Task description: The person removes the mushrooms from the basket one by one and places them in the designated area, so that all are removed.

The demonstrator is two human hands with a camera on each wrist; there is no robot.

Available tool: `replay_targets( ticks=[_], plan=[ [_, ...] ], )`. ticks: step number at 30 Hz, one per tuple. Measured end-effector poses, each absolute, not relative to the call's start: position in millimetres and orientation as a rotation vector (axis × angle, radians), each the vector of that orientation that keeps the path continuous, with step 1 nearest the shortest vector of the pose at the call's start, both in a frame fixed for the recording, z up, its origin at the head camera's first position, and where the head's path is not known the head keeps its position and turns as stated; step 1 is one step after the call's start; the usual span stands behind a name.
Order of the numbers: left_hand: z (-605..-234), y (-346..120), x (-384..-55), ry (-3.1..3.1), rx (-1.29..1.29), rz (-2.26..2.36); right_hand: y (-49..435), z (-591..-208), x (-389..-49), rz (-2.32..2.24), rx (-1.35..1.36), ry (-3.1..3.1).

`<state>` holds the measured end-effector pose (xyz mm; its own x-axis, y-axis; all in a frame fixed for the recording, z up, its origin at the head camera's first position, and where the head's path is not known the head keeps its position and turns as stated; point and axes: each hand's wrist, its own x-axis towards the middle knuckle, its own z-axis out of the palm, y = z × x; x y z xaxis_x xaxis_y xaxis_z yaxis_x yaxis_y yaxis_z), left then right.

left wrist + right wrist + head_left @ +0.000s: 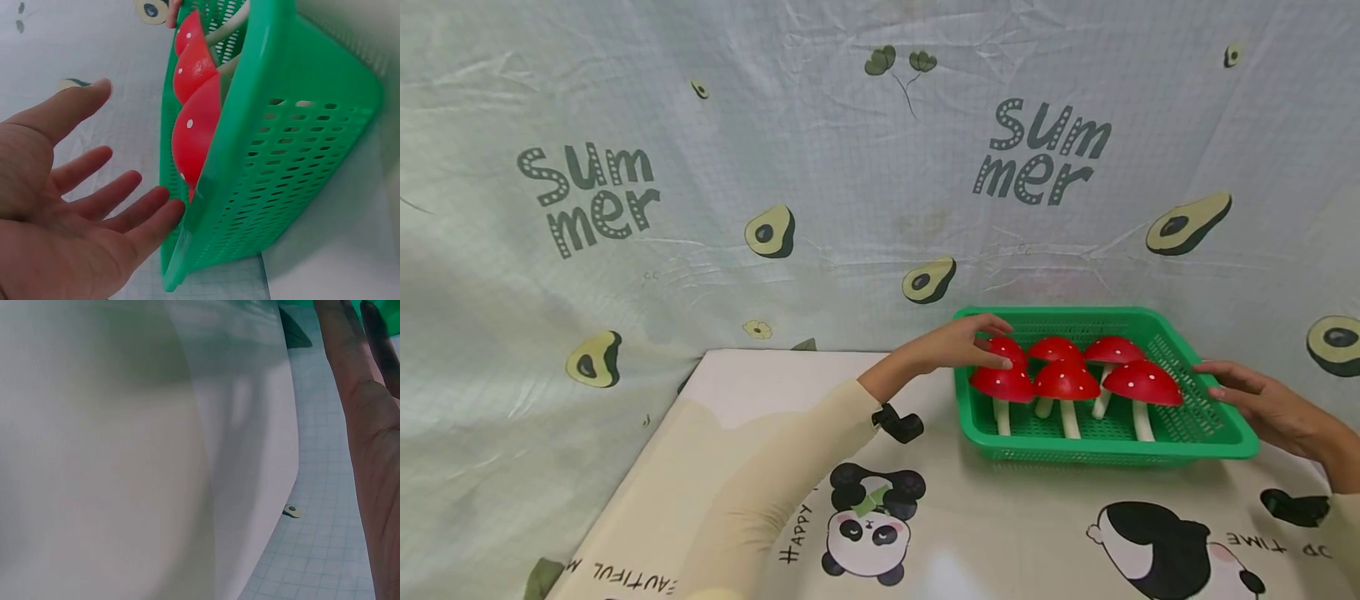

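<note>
Several toy mushrooms (1066, 382) with red, white-dotted caps and white stems lie in a green plastic basket (1090, 457). My left hand (962, 342) reaches over the basket's left rim, its fingers spread beside the leftmost red caps. In the left wrist view that hand (75, 219) holds nothing, and its fingertips are right at the green rim. At the opposite end, my right hand (1273, 408) has its fingertips at the basket's right rim. The right wrist view shows only part of this hand (369, 419), its fingers extended toward the green plastic.
The basket stands on a table with a pale cover (1000, 533) printed with pandas and lettering. Behind it hangs a light sheet (835, 167) with avocado prints. Black straps with small devices (898, 423) sit at both wrists.
</note>
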<state>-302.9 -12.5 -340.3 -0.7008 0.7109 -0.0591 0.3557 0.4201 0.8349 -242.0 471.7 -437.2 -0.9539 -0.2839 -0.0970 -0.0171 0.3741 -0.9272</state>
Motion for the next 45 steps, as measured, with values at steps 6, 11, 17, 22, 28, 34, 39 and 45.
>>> replay_targets(
  ticks=[6,11,17,22,28,34,39,45],
  plan=[
    [-340,-3,-312,2.359,1.021,0.924,473,-436,-242,-1.682,-0.284,2.309],
    [-338,3,-316,2.355,1.097,0.738,473,-435,-241,-1.703,-0.291,2.289],
    [-336,9,-321,2.33,1.104,0.668,473,-436,-240,-1.695,-0.3,2.297],
    [-334,14,-320,2.336,1.089,0.659,474,-436,-238,-1.686,-0.284,2.3],
    [-338,16,-317,2.396,1.055,0.576,473,-434,-240,-1.683,-0.236,2.299],
    [-345,26,-317,2.414,1.079,0.49,479,-433,-233,-1.679,-0.237,2.294],
    [-344,28,-317,2.395,1.119,0.413,478,-431,-230,-1.692,-0.244,2.288],
    [-345,26,-319,2.45,1.08,0.312,473,-428,-237,-1.731,-0.249,2.26]
  ],
)
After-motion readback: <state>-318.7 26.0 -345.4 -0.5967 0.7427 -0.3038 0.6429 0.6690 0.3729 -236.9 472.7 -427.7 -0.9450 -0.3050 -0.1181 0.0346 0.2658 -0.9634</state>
